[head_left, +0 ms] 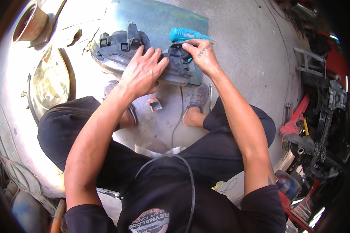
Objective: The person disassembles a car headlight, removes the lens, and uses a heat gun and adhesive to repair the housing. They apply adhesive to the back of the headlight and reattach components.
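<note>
Concrete floor (252, 50) carries a green mat (155, 15), with a headlight (116, 43) lying across it. The left hand (142, 72) spreads open on its back; the right hand (202, 54) pinches its far-right edge. Likely light, stiff, brittle-tabbed; best held by the thick body.

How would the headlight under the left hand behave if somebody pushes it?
The headlight is probably rigid, since its black back looks like hard plastic. It may rock, because its clear front curves. Its protruding parts could catch or snap.
</note>
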`<state>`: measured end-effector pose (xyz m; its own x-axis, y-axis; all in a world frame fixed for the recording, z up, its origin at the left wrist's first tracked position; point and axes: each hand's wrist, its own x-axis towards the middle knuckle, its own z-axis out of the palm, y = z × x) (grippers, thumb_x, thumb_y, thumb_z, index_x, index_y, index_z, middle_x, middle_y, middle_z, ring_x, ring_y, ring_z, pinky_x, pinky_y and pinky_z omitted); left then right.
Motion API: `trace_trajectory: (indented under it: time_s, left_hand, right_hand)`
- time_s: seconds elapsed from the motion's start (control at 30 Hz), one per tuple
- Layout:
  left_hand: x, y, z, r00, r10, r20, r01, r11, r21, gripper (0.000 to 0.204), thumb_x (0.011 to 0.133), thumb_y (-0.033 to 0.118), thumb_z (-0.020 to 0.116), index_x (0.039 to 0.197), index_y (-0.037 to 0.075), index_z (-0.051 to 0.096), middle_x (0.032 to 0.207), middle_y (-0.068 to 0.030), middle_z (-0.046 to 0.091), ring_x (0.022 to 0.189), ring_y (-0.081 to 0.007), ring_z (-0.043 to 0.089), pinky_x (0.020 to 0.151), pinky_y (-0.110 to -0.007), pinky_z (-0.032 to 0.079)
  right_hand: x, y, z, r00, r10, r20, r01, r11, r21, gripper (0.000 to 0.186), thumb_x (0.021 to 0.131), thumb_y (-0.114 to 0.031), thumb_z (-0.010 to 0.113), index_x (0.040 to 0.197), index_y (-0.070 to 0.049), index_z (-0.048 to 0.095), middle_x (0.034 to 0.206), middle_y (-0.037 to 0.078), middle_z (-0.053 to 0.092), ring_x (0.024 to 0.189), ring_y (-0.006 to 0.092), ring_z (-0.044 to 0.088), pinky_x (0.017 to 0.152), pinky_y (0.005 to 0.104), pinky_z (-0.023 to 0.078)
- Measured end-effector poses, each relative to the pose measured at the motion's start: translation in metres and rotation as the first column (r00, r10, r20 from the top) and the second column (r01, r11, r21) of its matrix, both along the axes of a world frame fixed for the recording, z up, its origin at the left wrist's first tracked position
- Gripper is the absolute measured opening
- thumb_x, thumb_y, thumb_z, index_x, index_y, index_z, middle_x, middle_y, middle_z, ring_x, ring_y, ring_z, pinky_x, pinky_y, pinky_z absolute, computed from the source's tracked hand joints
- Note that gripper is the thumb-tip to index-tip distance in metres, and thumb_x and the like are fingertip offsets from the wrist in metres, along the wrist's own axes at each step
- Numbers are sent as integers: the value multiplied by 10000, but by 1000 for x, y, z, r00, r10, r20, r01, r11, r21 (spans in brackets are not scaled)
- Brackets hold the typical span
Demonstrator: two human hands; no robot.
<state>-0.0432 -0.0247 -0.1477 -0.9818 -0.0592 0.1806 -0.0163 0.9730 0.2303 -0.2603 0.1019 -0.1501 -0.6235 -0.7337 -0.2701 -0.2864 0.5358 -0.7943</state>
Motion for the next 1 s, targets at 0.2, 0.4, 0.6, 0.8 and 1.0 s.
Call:
trace_trajectory:
  time_s: [0.2,0.4,0.6,0.8,1.0]
  left_hand:
    - [-6,1,2,998,12,56,-15,999,52,638,599,196,915,1151,72,620,1196,-139,627,1172,-302,605,1060,-499,460]
    - [-4,1,8,989,20,144,-37,993,111,689,611,143,907,1223,50,603,1342,-187,603,1266,-342,581,1138,-517,437]
    - [-8,3,7,989,6,145,-25,992,128,643,613,145,910,1167,56,596,1286,-177,605,1211,-331,591,1108,-508,445]
    - [-5,5,1,996,21,84,-32,991,130,635,607,145,908,1152,58,593,1250,-169,604,1196,-328,591,1096,-509,447]
    - [-2,6,-1,998,17,63,-24,994,111,631,616,151,913,1151,60,591,1220,-150,599,1180,-322,592,1123,-523,441]
  right_hand:
    - [3,6,-6,996,7,-88,-7,1000,2,337,898,-105,752,1198,46,780,1036,179,805,933,234,759,864,343,594]
    - [21,-5,-12,946,-69,-317,75,997,6,369,818,-102,749,1159,34,778,987,294,771,955,403,775,882,426,591]
    - [28,-9,-20,898,-122,-423,120,992,-30,295,788,-122,717,1034,23,790,899,226,779,840,318,771,815,397,582]
    - [25,-10,-23,874,-93,-477,94,995,-22,278,787,-110,716,1019,26,787,869,217,774,794,305,756,785,393,579]
    - [13,-6,-15,929,-20,-370,32,999,28,260,809,-101,783,1031,31,809,849,155,790,782,197,741,741,345,577]
